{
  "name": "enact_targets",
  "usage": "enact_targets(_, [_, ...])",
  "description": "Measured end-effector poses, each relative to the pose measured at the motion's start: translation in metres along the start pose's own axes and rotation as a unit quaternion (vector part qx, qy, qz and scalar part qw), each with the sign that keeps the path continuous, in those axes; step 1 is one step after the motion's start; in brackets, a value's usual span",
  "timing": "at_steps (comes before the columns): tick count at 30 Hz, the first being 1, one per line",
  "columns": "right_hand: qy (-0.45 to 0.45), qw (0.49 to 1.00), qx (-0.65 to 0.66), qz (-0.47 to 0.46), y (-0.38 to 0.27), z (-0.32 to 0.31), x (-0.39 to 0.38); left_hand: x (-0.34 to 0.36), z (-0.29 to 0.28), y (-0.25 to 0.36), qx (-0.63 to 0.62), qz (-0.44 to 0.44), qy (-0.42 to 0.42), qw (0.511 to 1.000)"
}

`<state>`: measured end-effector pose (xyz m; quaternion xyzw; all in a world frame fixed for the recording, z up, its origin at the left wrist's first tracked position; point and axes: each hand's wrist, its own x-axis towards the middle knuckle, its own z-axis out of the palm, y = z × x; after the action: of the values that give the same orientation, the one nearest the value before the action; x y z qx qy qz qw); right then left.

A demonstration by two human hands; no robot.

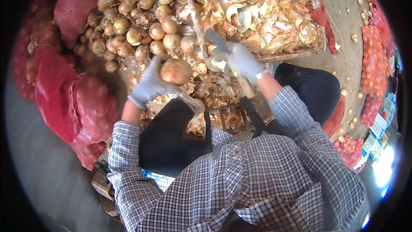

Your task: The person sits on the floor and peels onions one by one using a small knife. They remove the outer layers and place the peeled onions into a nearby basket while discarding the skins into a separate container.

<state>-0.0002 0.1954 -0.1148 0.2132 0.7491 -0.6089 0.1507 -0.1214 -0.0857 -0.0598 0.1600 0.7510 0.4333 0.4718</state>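
Onion (pixel 176 71), big & brown-skinned, is sitting in L hand (pixel 150 85) in head view, up over loose skins (pixel 212 87) btwn onion pile (pixel 134 36) & crate (pixel 194 15). L hand, in grey glove, is grasping it from its L side. R hand (pixel 244 62), also gloved, is clenching around a blurred grey tool (pixel 216 41); tool is pointing up & L, nr crate's edge, exact kind too smeared to tell. Tool & onion are sitting apart.

Crate is brimming w/ papery skins (pixel 257 17), its wooden edge facing the pile. Red mesh sacks (pixel 53 99) are bulging along L side; orange-red mesh sacks (pixel 373 58) of onions are lining R side, w/ loose onions dotting floor (pixel 343 60).

Re labels: blue-&-white pkgs (pixel 380 124) at far R are showing printed panels, lettering too small & blurry to read. Another blue-&-white printed item (pixel 165 181) is peeking out below L leg; its print is also coming out illegible. Person is wearing checked shirt (pixel 266 163) & dark trousers (pixel 165 137), knees spreading wide around the skins.
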Motion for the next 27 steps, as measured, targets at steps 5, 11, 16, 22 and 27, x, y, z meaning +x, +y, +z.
enact_targets(5, [0.044,0.935,0.263,0.234,0.028,-0.030,0.016,-0.002,0.063,0.047,0.192,0.079,0.030,0.978])
enact_targets(11, [0.006,0.961,0.250,0.118,0.002,0.004,-0.065,0.006,0.097,0.030,0.145,0.184,0.134,0.963])
enact_targets(16, [0.085,0.983,-0.146,-0.066,0.028,0.033,-0.082,0.027,0.127,0.005,0.023,0.155,0.260,0.953])
enact_targets(22, [0.132,0.969,-0.186,-0.100,0.031,0.028,-0.106,0.026,0.133,-0.010,-0.216,0.160,0.235,0.934])
enact_targets(27, [0.091,0.955,-0.262,-0.102,0.011,0.023,-0.115,0.025,0.131,-0.006,-0.239,0.146,0.224,0.933])
